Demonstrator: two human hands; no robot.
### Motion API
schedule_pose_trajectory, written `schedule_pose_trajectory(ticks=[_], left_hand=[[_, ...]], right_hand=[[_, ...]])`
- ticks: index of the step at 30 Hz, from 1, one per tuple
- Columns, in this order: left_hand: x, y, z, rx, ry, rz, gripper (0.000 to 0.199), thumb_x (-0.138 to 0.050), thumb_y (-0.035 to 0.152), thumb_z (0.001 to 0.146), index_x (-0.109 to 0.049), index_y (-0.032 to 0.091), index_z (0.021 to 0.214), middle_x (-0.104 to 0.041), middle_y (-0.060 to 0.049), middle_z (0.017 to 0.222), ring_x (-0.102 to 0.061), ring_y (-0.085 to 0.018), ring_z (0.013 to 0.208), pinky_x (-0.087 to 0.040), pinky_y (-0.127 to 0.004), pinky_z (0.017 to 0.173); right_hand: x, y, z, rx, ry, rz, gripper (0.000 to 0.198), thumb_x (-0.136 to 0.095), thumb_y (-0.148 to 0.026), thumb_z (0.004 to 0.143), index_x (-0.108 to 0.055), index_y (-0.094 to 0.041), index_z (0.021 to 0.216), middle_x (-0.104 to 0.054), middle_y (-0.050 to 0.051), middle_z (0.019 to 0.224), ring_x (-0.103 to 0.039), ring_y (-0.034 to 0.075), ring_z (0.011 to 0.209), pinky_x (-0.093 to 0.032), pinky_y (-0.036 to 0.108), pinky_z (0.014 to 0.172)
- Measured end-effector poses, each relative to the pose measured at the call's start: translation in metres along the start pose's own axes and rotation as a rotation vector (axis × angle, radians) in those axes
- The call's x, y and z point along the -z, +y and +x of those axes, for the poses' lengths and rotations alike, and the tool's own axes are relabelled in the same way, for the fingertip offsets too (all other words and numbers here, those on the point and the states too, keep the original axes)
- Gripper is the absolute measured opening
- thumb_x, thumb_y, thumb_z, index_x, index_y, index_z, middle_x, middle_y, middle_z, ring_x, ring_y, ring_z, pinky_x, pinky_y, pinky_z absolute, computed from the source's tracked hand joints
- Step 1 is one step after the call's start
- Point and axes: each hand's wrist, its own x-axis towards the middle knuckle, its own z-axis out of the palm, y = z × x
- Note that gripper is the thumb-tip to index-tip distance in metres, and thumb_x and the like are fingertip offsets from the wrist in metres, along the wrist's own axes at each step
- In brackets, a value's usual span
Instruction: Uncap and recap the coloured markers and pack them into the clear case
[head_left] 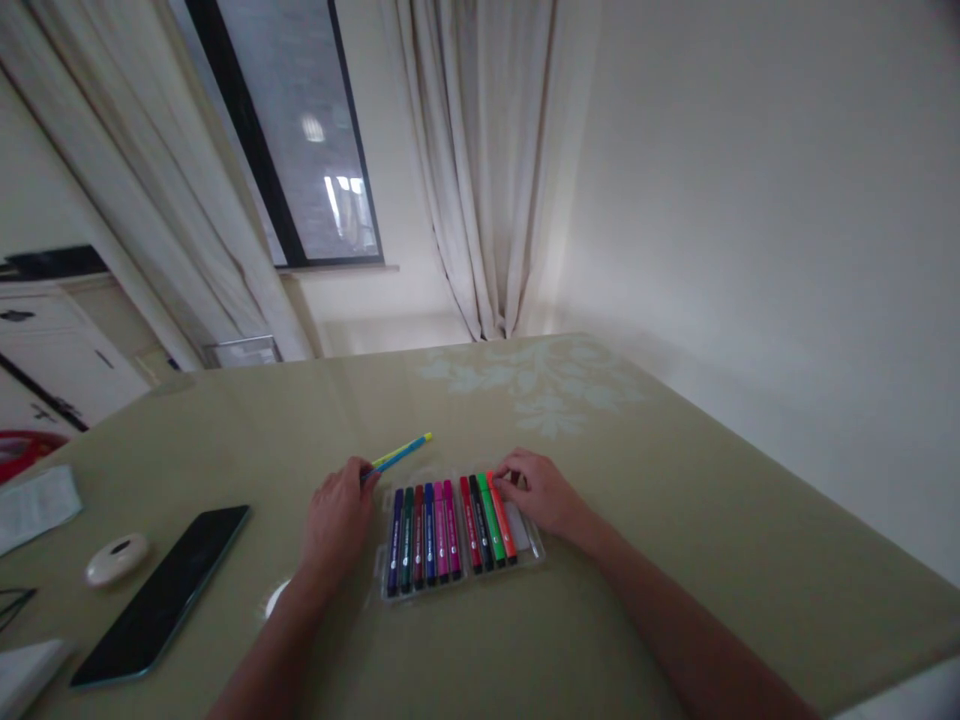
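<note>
A clear plastic marker case (pixel 420 594) lies on the table with several coloured markers side by side in two groups. My left hand (pixel 341 510) is closed on a blue marker (pixel 405 452) and a yellow marker (pixel 429 437), which point up and right beyond the case's left corner. At the right group, my right hand (pixel 541 488) has its fingers closed at the top end of the orange marker (pixel 504 525). The green marker (pixel 491 520) lies just left of it. Right of the orange one, a bare slot shows, partly covered by my hand.
To the left lie a black phone (pixel 165 595), a white oval object (pixel 118 558) and a pale folded cloth or paper (pixel 37 508). A small white round thing (pixel 276 598) is half hidden behind my left forearm. A wall (pixel 787 250) runs along the table's right side.
</note>
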Motion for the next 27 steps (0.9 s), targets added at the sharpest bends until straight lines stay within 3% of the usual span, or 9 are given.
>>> schedule_pose_trajectory(ticks=[3,7,11,15,19,23,27], left_hand=[[0.0,0.022,-0.009,-0.105,0.107,-0.282,0.023,-0.047,0.041,0.101,-0.061,0.023,0.103,-0.072,-0.006,0.097,-0.068,-0.025,0.089,-0.054,-0.037,0.082],[0.0,0.059,-0.033,-0.338,0.146,-0.413,0.02,-0.054,0.041,0.101,-0.064,0.024,0.099,-0.071,-0.003,0.093,-0.068,-0.023,0.088,-0.055,-0.035,0.081],[-0.007,0.079,-0.052,-0.567,0.217,-0.467,0.011,-0.057,0.031,0.102,-0.064,0.023,0.099,-0.073,-0.004,0.096,-0.068,-0.021,0.089,-0.055,-0.033,0.081],[-0.014,0.085,-0.061,-0.678,0.256,-0.414,0.003,-0.061,0.022,0.099,-0.062,0.022,0.097,-0.073,-0.004,0.095,-0.069,-0.02,0.088,-0.054,-0.033,0.083],[-0.014,0.09,-0.066,-0.76,0.125,-0.329,0.014,-0.06,0.021,0.1,-0.064,0.023,0.113,-0.074,-0.006,0.109,-0.069,-0.023,0.1,-0.055,-0.037,0.09],[-0.012,0.095,-0.07,-0.834,-0.125,-0.211,0.053,-0.066,0.032,0.097,-0.048,0.023,0.147,-0.065,-0.01,0.14,-0.062,-0.028,0.126,-0.05,-0.046,0.106],[-0.015,0.095,-0.07,-0.797,-0.245,-0.151,0.058,-0.067,0.034,0.097,-0.045,0.024,0.15,-0.063,-0.009,0.144,-0.06,-0.03,0.128,-0.048,-0.051,0.109]], right_hand=[[-0.002,-0.004,0.0,-0.016,0.029,0.112,0.016,-0.065,-0.027,0.096,-0.077,-0.017,0.095,-0.072,0.006,0.09,-0.064,0.017,0.079,-0.047,0.028,0.073],[-0.007,-0.007,0.002,-0.071,0.04,0.443,0.037,-0.055,-0.048,0.101,-0.075,-0.018,0.099,-0.074,0.005,0.088,-0.066,0.018,0.077,-0.048,0.029,0.069],[-0.01,-0.01,0.004,-0.151,0.048,0.699,0.041,-0.067,-0.057,0.09,-0.073,-0.017,0.092,-0.074,0.005,0.083,-0.066,0.017,0.072,-0.047,0.027,0.064],[-0.011,-0.016,0.002,-0.234,0.051,0.908,0.04,-0.078,-0.056,0.08,-0.072,-0.018,0.088,-0.074,0.004,0.079,-0.067,0.017,0.073,-0.048,0.027,0.066],[-0.011,-0.014,0.003,-0.263,0.106,1.017,0.034,-0.079,-0.051,0.079,-0.069,-0.018,0.085,-0.069,0.0,0.073,-0.061,0.013,0.063,-0.045,0.025,0.06],[0.0,0.0,0.008,-0.267,0.186,0.85,0.034,-0.078,-0.048,0.078,-0.068,-0.018,0.093,-0.067,0.0,0.071,-0.054,0.012,0.056,-0.043,0.026,0.055],[0.01,0.015,0.007,-0.319,0.07,0.723,0.044,-0.076,-0.045,0.078,-0.065,-0.019,0.112,-0.065,-0.003,0.068,-0.057,0.013,0.058,-0.046,0.026,0.058]])
